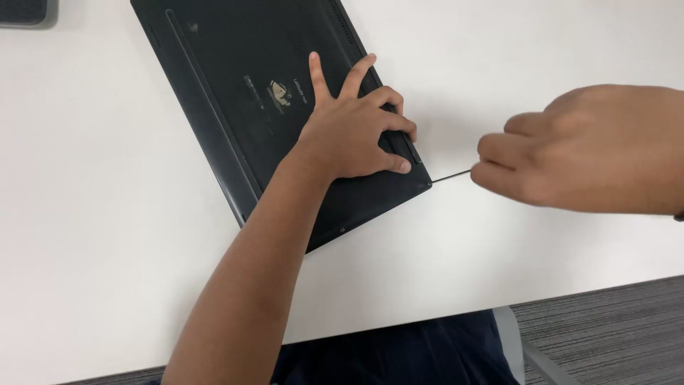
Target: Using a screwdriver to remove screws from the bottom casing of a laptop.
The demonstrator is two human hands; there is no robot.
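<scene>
Flat matte-black laptop (271, 107) under left hand (353, 132); right hand (584, 146) grips thin screwdriver (450, 175).

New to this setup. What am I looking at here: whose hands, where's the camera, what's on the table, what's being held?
There is no machine here. The single picture comes from a camera worn on a person's head, looking down at their own two bare hands.

On the white table lies a dark laptop, closed and turned bottom side up, set at an angle. The left hand presses flat on it near its right corner, fingers spread.

The right hand has its fingers closed in a grip on a thin metal tool, probably a small screwdriver. The tip meets the laptop's corner.

A grey object peeks in at the top left. Below the table edge you see the person's dark clothing and grey carpet.
</scene>
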